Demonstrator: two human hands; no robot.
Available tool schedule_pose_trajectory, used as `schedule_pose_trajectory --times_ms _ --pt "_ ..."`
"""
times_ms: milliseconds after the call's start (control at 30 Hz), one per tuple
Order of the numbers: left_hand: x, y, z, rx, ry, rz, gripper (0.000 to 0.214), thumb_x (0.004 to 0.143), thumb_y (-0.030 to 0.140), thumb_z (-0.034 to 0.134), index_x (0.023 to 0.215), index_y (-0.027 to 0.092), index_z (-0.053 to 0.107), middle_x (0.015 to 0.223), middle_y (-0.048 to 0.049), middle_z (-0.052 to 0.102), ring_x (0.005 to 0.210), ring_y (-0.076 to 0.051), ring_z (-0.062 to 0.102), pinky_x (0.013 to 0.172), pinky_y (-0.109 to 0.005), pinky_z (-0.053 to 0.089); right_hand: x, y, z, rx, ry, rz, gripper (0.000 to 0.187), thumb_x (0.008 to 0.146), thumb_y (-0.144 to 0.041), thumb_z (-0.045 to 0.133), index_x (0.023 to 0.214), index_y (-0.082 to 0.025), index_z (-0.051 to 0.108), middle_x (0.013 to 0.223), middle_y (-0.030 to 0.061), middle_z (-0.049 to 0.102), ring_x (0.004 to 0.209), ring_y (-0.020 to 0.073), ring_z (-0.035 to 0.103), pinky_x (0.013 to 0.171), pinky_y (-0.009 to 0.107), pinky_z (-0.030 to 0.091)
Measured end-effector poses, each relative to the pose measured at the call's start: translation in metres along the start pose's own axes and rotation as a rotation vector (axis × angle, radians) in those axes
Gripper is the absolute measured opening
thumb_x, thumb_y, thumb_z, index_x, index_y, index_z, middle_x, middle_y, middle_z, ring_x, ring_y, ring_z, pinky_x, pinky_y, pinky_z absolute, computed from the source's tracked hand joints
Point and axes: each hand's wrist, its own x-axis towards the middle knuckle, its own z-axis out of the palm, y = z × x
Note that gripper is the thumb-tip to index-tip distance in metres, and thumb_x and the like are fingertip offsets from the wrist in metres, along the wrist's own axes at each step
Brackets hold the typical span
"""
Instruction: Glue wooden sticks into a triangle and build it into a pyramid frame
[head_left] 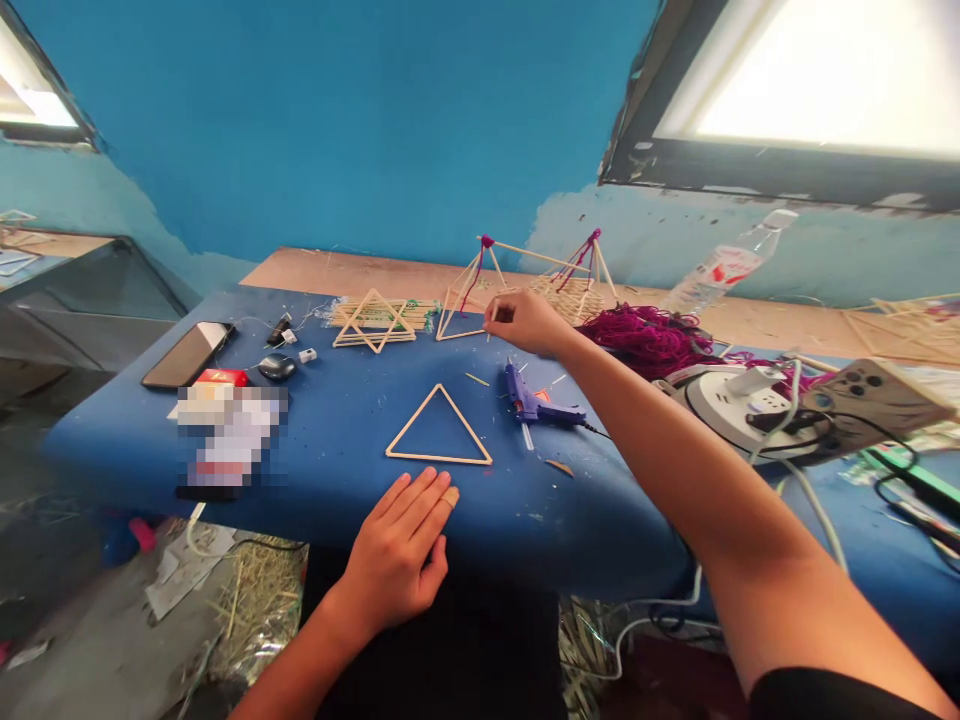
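Note:
My left hand [409,545] lies flat at the front edge of the blue table, fingers stretched out, with a tan strip around one finger. Just beyond its fingertips is a triangle of thin wooden sticks [439,459]. Reaching over to the back, my right hand [529,322] has its thumb and forefinger pinched together; whatever is between them is too small to make out. That hand is beside a stick frame [540,256] tied with purple yarn at its peaks. A purple glue gun [517,390] rests on its side below my right forearm.
At the back left, a stick star [373,340] lies before a bundle of sticks [420,314]. Purple yarn [649,338] is heaped near a tilted plastic bottle [724,268]. A corded power strip [731,405] stands right. A phone [187,355] and mouse [278,367] are left.

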Motion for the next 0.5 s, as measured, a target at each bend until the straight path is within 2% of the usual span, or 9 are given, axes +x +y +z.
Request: schedule_pose_trajectory --times_ms 67,133,233,333,400,500 --pt "0.0 0.0 0.0 0.004 -0.005 0.001 0.05 0.097 0.016 0.051 0.146 0.014 0.063 0.152 -0.0065 0.068 0.145 -0.022 0.061 0.128 -0.039 0.041 -0.027 -0.003 -0.002 0.288 0.122 0.075 0.01 0.077 -0.028 0.061 0.079 -0.019 0.061 0.07 0.0003 0.061 0.064 0.0131 0.053 0.063 0.029 0.04" --pt "-0.001 0.0 0.001 0.014 -0.016 0.007 0.05 0.098 0.016 0.051 0.147 0.014 0.062 0.153 -0.0068 0.068 0.146 -0.022 0.06 0.129 -0.039 0.039 -0.056 -0.007 -0.004 0.528 0.226 0.132 0.013 0.069 -0.029 0.064 0.077 -0.02 0.059 0.065 -0.0024 0.056 0.061 0.0115 0.048 0.06 0.028 0.036" --pt "-0.001 0.0 0.001 0.034 -0.023 0.021 0.05 0.099 0.016 0.051 0.148 0.014 0.061 0.153 -0.0072 0.067 0.146 -0.022 0.059 0.13 -0.038 0.037 -0.1 -0.014 -0.014 0.696 0.363 0.204 0.02 0.062 -0.029 0.071 0.077 -0.02 0.061 0.062 -0.0049 0.05 0.059 0.0096 0.042 0.058 0.026 0.031" --pt "-0.001 0.0 0.001 0.043 -0.021 0.027 0.049 0.099 0.016 0.051 0.147 0.014 0.062 0.152 -0.0065 0.068 0.146 -0.022 0.06 0.132 -0.037 0.034 -0.143 -0.015 -0.032 0.84 0.548 0.271 0.03 0.054 -0.027 0.078 0.08 -0.021 0.065 0.065 -0.0046 0.053 0.061 0.0096 0.044 0.059 0.025 0.032" --pt "0.0 0.0 0.001 0.043 -0.021 0.025 0.049 0.099 0.017 0.051 0.147 0.015 0.062 0.151 -0.0058 0.069 0.146 -0.022 0.059 0.133 -0.036 0.031 -0.167 -0.006 -0.047 0.887 0.756 0.314 0.034 0.05 -0.026 0.08 0.08 -0.022 0.066 0.065 -0.003 0.057 0.058 0.0106 0.045 0.057 0.027 0.032" --pt "0.0 0.0 0.002 0.041 -0.011 0.022 0.048 0.099 0.017 0.05 0.146 0.014 0.062 0.15 -0.0056 0.07 0.145 -0.021 0.059 0.134 -0.034 0.026 -0.198 0.024 -0.069 0.783 1.26 0.357 0.027 0.042 -0.029 0.073 0.065 -0.026 0.06 0.054 -0.0028 0.05 0.049 0.0132 0.041 0.052 0.033 0.028"
